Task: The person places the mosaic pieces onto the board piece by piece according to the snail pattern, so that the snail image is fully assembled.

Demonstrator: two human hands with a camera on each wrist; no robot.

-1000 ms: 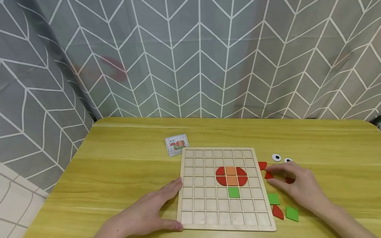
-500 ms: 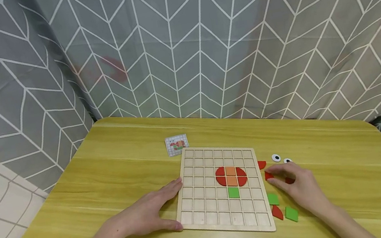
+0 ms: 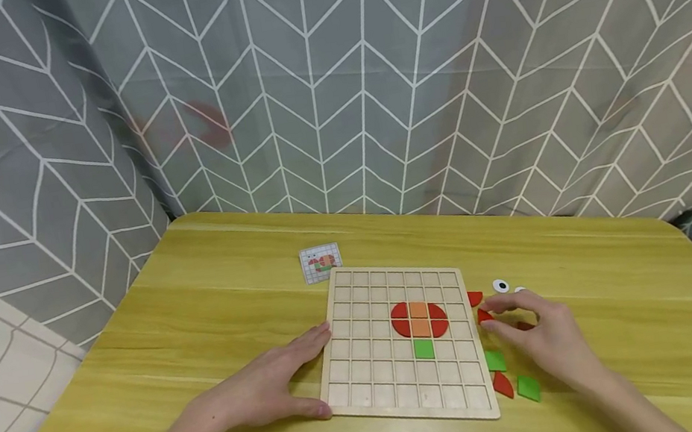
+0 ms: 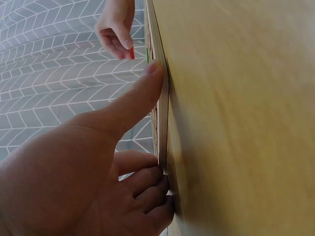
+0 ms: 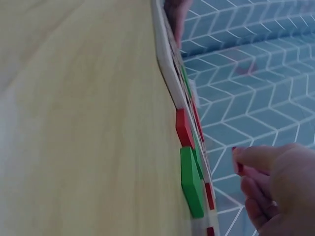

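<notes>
A wooden grid board (image 3: 372, 374) lies on the table, holding red quarter-circle pieces (image 3: 401, 330), orange squares (image 3: 420, 318) and a green square (image 3: 424, 348). My left hand (image 3: 258, 388) rests at the board's left side, its thumb at the near corner and its fingertips on the edge. Just off the right edge, my right hand (image 3: 545, 335) pinches a red quarter-circle piece (image 3: 484, 316) between thumb and index finger. Both wrist views show this held piece (image 5: 239, 162) raised above the table.
Right of the board lie green pieces (image 3: 528, 389), another red quarter circle (image 3: 503, 385), a red piece (image 3: 475, 298) at the edge, and round eye pieces (image 3: 500, 286), one partly hidden. A pattern card (image 3: 321, 263) sits behind the board. A patterned curtain (image 3: 341, 96) hangs behind the table.
The pinched red piece has turned slightly between my right fingertips, and that hand has shifted a little, covering more of one eye piece. My left hand stays put.
</notes>
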